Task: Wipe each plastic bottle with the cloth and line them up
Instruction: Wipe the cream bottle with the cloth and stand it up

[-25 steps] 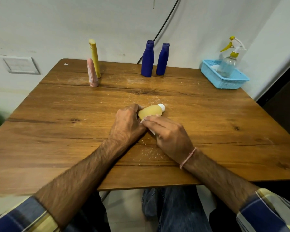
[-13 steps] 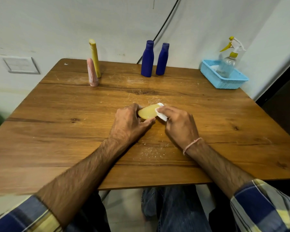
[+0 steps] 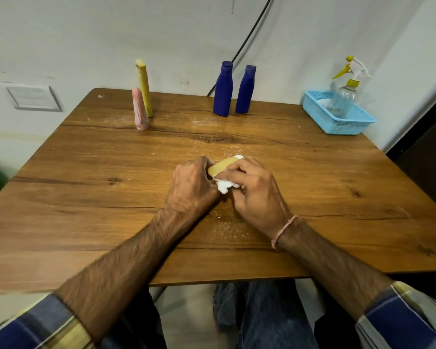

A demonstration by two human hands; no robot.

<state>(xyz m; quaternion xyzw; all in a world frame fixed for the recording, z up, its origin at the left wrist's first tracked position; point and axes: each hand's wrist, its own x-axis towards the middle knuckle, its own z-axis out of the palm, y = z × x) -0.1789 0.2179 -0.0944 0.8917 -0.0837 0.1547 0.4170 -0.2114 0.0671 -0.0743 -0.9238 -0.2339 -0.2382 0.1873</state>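
Observation:
A small yellow bottle (image 3: pixel 222 166) with a white cap lies on its side at the middle of the wooden table (image 3: pixel 86 197). My left hand (image 3: pixel 191 187) grips its base end. My right hand (image 3: pixel 254 192) covers its cap end and holds a white cloth (image 3: pixel 223 186) pressed against the bottle. Much of the bottle is hidden by both hands. At the back of the table stand a tall yellow bottle (image 3: pixel 143 88), a pink bottle (image 3: pixel 140 109) and two dark blue bottles (image 3: pixel 223 89) (image 3: pixel 246 89).
A light blue basket (image 3: pixel 337 122) sits at the back right corner with a clear spray bottle (image 3: pixel 345 94) in it. White dust specks lie on the wood in front of my hands. A black cable runs up the wall behind the blue bottles.
My right hand with the cloth slid from the bottle's near side up to the cap, then came back over the body. The left hand kept its grip in place.

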